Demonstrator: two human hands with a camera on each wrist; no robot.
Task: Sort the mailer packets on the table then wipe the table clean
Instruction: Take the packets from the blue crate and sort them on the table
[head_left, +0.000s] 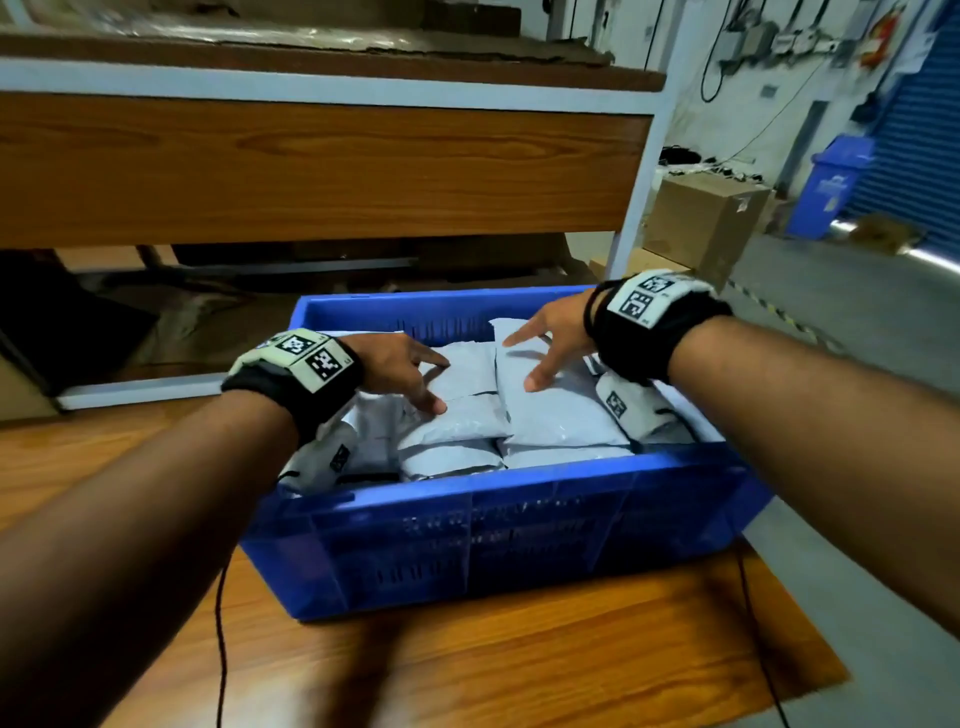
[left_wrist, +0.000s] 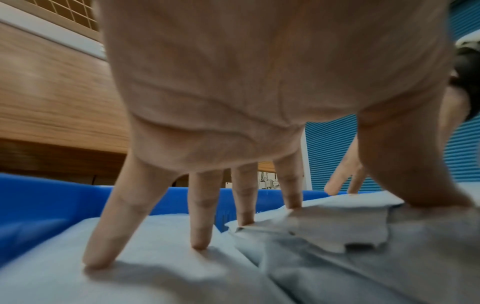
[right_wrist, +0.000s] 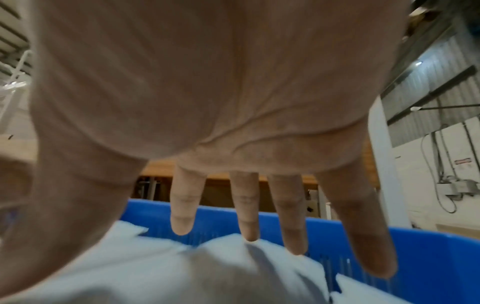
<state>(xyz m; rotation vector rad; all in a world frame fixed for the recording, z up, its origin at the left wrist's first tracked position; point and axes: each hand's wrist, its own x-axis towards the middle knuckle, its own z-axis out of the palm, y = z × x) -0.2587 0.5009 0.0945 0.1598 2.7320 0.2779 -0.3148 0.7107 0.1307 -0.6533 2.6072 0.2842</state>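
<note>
1. A blue plastic crate (head_left: 519, 530) is sitting on the wooden table (head_left: 467, 670), near its far right corner, with its long side running left to right across the head view.
2. Grey mailer packets (head_left: 457, 415) are lying flat inside the crate, filling it close to the rim and overlapping one another.
3. The topmost right-hand packet (head_left: 550, 410) is lying with its long axis running from the near side of the crate toward the far wall; its far end is pointing at the far wall.
4. The left hand (head_left: 400, 369) is spreading its fingers (left_wrist: 200, 216), straight and apart, with the tips pressing down on the packets at the left centre of the crate. It is not gripping anything.
5. The right hand (head_left: 550, 338) is hovering with fingers (right_wrist: 291, 216) extended and splayed over the far end of the right-hand packet; at least two fingertips are touching the packet surface. Nothing is being held.
6. A cardboard box (head_left: 701, 218) and a blue bin (head_left: 831, 187) are standing on the floor beyond the table.
</note>
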